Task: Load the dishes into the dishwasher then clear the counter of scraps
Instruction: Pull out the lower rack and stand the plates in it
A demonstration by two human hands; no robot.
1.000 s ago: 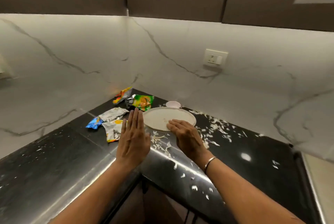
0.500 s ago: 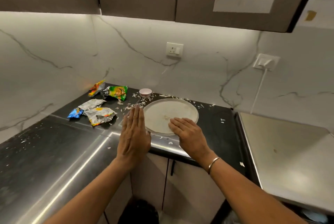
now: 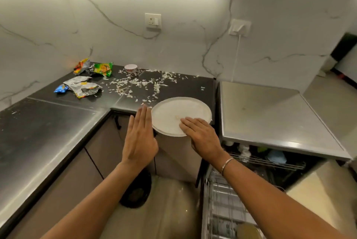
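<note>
The black bench (image 3: 48, 123) bends in an L to the left of and beyond the fingers. The open dishwasher (image 3: 270, 163) lies to the right of and below the right wrist, with its wire racks (image 3: 228, 206) pulled out. The white plate (image 3: 173, 111) sits at the bench's front edge, its near part jutting out past it.

The right hand (image 3: 202, 136) lies on top of the plate's near right side, with its fingers (image 3: 190, 123) straight, slightly spread and flat on the surface; the thumb is hidden. The left hand (image 3: 140, 138) stands on edge just beside the plate's left rim, with its fingers (image 3: 144, 115) straight, pressed together and holding nothing.

Crumpled wrappers (image 3: 85, 88) lie well beyond and left of the left fingers. A small bowl (image 3: 131, 68) stands beyond the fingers by the wall. Pale scraps (image 3: 135, 82) are scattered between the bowl and the fingertips.
</note>
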